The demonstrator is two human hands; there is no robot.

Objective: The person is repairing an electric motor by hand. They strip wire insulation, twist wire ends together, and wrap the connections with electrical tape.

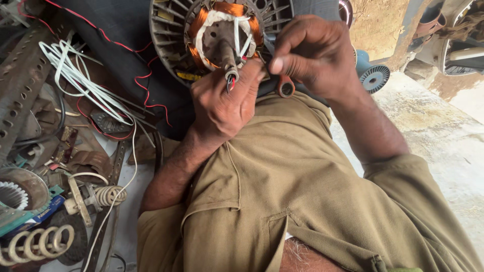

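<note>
A fan motor [171,30] with copper windings and a central shaft [228,55] rests on my lap against dark cloth. My left hand [222,103] is closed around the tips of thin red and white wire leads [232,80] right below the shaft. My right hand [312,55] sits just right of it, thumb and fingers pinched toward the same leads, gripping a small tool with red handles [286,88] whose loop pokes out beneath the palm. The tool's working end is hidden by my fingers.
A bundle of white wires [75,70] and a loose red wire [146,85] trail to the left. Metal scrap, coiled springs [108,195] and a perforated strip [20,80] crowd the lower left. A blue finned part [374,76] lies on the concrete floor [443,141] at right.
</note>
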